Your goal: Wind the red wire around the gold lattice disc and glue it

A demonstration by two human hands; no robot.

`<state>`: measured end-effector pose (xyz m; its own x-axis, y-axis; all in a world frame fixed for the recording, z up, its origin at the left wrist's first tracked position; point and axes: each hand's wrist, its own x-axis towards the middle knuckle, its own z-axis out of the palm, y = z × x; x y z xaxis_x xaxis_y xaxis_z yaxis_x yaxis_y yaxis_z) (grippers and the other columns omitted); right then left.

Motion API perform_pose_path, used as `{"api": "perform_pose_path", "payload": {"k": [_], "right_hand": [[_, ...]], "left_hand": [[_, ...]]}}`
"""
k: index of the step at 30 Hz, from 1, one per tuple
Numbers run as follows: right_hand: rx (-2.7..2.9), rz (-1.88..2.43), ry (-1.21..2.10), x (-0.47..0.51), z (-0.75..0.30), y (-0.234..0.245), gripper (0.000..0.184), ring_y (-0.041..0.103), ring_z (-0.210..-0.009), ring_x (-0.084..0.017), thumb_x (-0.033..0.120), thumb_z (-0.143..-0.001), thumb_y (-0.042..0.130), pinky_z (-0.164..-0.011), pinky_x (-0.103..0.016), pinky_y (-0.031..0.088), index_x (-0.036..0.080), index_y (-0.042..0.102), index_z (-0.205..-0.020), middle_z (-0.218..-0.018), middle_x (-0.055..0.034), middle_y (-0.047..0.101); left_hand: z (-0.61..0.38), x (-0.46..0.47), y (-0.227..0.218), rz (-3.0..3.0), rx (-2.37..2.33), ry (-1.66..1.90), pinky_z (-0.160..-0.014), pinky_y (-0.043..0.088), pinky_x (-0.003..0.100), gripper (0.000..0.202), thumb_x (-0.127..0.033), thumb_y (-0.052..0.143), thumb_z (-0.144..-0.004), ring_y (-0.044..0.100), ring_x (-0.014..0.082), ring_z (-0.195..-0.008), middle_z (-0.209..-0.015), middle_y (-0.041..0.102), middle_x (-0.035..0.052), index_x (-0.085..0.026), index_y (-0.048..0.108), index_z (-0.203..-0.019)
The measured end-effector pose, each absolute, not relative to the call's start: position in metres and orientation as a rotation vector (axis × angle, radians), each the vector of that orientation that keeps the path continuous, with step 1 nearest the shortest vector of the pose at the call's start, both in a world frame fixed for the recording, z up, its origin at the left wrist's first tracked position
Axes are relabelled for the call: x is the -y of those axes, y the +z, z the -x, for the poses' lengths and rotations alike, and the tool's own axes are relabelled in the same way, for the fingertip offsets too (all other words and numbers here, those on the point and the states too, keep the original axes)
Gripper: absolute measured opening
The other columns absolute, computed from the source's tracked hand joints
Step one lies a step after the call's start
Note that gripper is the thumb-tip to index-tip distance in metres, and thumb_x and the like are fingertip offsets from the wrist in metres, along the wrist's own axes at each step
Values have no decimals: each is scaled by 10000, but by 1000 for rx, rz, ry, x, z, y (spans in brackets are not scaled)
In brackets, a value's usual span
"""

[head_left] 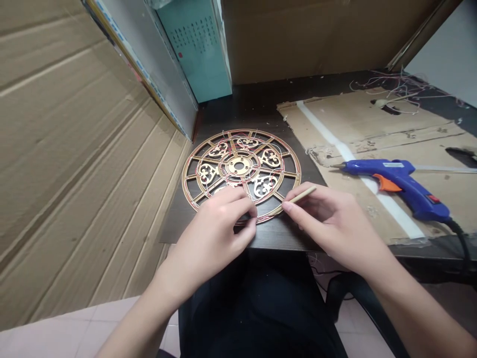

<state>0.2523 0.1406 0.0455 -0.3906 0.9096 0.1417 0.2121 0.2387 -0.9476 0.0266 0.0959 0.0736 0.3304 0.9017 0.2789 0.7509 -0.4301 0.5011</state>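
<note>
A round gold openwork frame point(238, 166) with spokes, scroll ornaments and thin red and white wires lies flat on the dark table. At its near edge, my left hand point(223, 219) is closed, thumb and fingers pinched over the rim. What those fingers hold, if anything, I cannot make out. My right hand point(328, 219) grips a thin wooden stick point(303, 194) between thumb and fingers. The stick slants down toward the frame's near right rim, where its lower end is hard to make out.
A blue hot glue gun point(391, 174) with an orange trigger lies on a cardboard sheet point(335, 119) at the right. Loose wires point(402, 84) are tangled behind it. A teal box point(197, 49) stands at the back, and cardboard point(74, 149) walls the left side.
</note>
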Motion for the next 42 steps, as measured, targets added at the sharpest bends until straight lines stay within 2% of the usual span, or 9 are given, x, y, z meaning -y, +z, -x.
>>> {"api": "perform_pose_path", "payload": {"k": [5, 15, 29, 37, 42], "right_hand": [[1779, 1033, 1177, -141, -252, 45, 160, 692, -886, -169, 351, -1009, 717, -719, -230, 546, 212, 730, -930, -941, -24, 744], [1799, 1037, 1153, -140, -254, 44, 157, 688, -871, -151, 351, -1014, 702, -704, -206, 540, 222, 730, -929, -932, -6, 743], [1788, 1033, 1149, -141, -252, 44, 145, 695, -884, -155, 339, -1014, 701, -709, -206, 548, 225, 736, -932, -948, -8, 752], [1784, 1041, 1144, -142, -251, 43, 146, 692, -862, -147, 342, -1002, 715, -707, -202, 546, 221, 734, -924, -912, -2, 745], [1789, 1062, 1134, -142, -253, 43, 149, 697, -870, -152, 352, -1003, 714, -702, -204, 548, 224, 743, -932, -918, -5, 756]], "left_hand": [[-23, -90, 69, -2422, -1417, 732, -861, 485, 283, 142, -174, 573, -1014, 583, 118, -949, -974, 658, 19, -160, 710, -978], [-21, -82, 61, -2591, -1367, 734, -907, 520, 343, 133, -177, 618, -982, 596, 168, -1026, -1074, 664, 57, -140, 694, -1084], [-17, -80, 55, -2674, -1306, 865, -979, 563, 327, 220, -140, 677, -933, 649, 167, -1067, -1117, 725, 40, -148, 689, -1153], [-17, -79, 45, -2688, -1332, 978, -951, 583, 339, 272, -144, 702, -903, 679, 183, -1075, -1193, 722, 68, -137, 689, -1175], [-18, -78, 45, -2703, -1329, 989, -931, 593, 340, 255, -139, 701, -902, 689, 182, -1049, -1161, 731, 66, -131, 691, -1157]]}}
